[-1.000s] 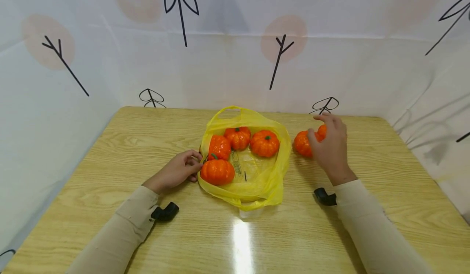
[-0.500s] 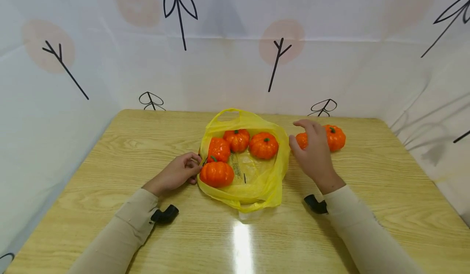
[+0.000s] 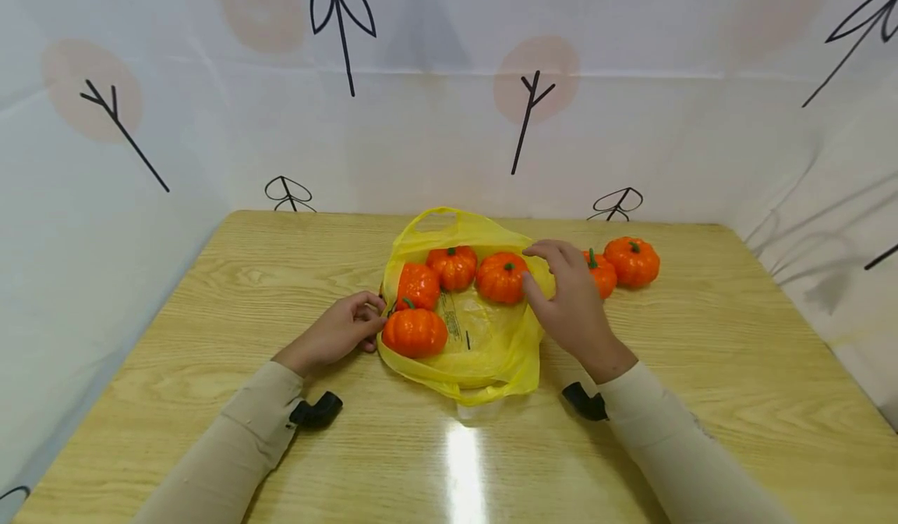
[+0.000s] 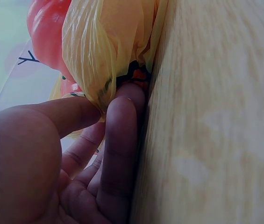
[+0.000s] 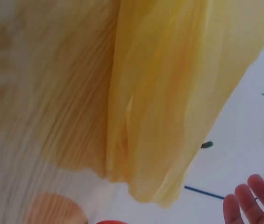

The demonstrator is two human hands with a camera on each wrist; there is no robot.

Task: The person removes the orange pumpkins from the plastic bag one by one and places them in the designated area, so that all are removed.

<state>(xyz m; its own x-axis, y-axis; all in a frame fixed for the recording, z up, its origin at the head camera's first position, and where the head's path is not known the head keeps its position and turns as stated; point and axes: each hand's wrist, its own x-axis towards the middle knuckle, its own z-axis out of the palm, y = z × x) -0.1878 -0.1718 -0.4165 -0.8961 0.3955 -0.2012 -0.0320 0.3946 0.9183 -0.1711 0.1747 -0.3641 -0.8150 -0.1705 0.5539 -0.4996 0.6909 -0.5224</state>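
A yellow plastic bag (image 3: 501,352) lies on the table with its mouth spread, and several orange toy pumpkins sit inside it. My left hand (image 3: 340,327) pinches the bag's left edge between thumb and fingers; the left wrist view shows the gathered plastic (image 4: 103,60) there. Nearest that hand is a pumpkin (image 3: 415,332) with a green stem. My right hand (image 3: 571,302) hovers at the bag's right rim with fingers parted and holding nothing, its fingertips overlapping the right-hand pumpkin (image 3: 501,278). In the right wrist view its fingers (image 5: 259,195) stand apart from the bag's side (image 5: 164,102).
Two more pumpkins stand on the table to the right of the bag: one (image 3: 602,276) partly hidden by my right hand, the other (image 3: 633,261) farther right. A white patterned cloth (image 3: 435,142) rises behind the wooden table (image 3: 245,274).
My right hand has moved left from the two pumpkins outside to the bag's right rim, uncovering the farther one. My left hand stays at the bag's left edge.
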